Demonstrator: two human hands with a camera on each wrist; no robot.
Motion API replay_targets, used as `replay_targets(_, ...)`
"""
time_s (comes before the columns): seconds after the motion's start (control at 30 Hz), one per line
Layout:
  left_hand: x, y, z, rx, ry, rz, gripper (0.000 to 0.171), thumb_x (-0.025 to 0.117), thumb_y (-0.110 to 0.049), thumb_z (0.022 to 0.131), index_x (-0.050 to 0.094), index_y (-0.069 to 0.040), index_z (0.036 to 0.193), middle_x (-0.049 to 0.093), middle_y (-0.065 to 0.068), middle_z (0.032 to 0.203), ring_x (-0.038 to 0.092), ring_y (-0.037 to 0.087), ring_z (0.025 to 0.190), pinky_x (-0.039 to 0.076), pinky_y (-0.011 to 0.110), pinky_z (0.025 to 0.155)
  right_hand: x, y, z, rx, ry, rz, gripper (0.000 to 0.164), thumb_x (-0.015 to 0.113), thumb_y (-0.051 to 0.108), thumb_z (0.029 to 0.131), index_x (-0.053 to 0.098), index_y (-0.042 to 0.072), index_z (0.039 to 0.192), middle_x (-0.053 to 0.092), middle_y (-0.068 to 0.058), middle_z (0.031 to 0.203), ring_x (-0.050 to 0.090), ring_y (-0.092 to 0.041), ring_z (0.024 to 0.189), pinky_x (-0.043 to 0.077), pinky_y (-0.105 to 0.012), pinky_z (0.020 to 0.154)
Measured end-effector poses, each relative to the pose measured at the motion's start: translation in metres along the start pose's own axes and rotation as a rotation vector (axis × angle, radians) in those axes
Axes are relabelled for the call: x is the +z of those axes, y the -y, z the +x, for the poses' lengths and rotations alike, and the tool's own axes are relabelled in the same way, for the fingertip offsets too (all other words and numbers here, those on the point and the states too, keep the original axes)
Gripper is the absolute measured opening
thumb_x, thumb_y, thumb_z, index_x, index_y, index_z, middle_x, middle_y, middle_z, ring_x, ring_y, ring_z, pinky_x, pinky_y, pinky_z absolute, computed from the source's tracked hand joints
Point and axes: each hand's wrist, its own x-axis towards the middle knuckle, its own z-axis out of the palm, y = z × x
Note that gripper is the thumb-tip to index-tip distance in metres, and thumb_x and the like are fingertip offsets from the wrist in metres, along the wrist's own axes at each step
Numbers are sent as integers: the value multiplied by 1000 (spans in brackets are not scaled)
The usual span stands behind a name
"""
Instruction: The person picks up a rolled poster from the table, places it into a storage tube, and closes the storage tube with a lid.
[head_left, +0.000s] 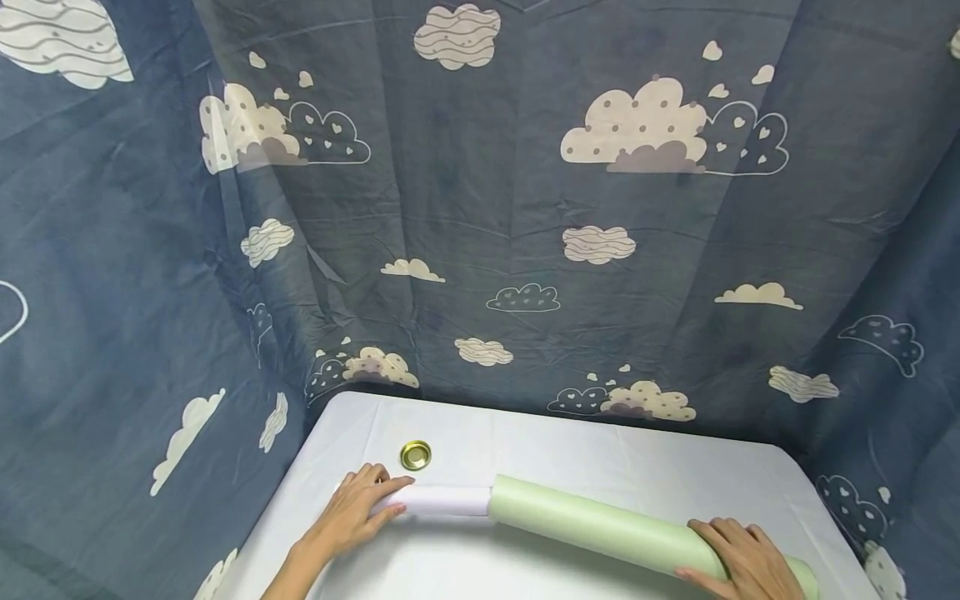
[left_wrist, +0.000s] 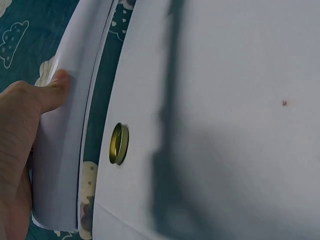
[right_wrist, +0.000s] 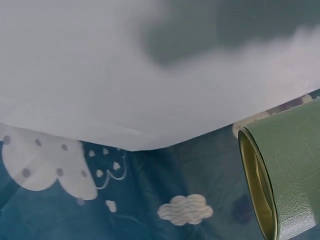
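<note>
A green cylindrical tube [head_left: 600, 521] with a leather-like grain lies slantwise above the table. A pale lavender-white paper roll [head_left: 450, 501] sticks out of its left end. My left hand [head_left: 352, 508] grips the roll near its free end, thumb on the near side and fingers on the far side. Along the roll [left_wrist: 65, 125], a loose sheet edge shows in the left wrist view. My right hand [head_left: 742, 558] holds the green tube near its right end, fingers over the top. In the right wrist view the tube [right_wrist: 290, 165] shows a gold inner rim; the hand itself is out of that view.
A round gold metal lid [head_left: 416, 455] lies on the white-covered table [head_left: 600, 446] beyond my left hand. Dark blue cloud-print cloth [head_left: 480, 208] hangs behind the table and along both sides.
</note>
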Motion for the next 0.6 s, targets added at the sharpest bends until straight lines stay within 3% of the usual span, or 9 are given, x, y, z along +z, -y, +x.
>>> replay_targets(0.3,5,-23,13,27,83,-53,38,69,-44,97,71,-31,132,59,-12,101,48,4,91,35,24,75,-8,16,18,-60,21,45,70,76,81,64,73,24,103,55,16,82,49,-4,71,40,-31,62)
replay_targets(0.6,11,-41,21,96,47,-37,40,69,-43,96,70,-31,134,58,-9,103,50,6,93,35,26,76,-11,27,29,-150,-41,77,69,74,83,66,74,24,103,58,15,81,48,-3,70,39,-29,61)
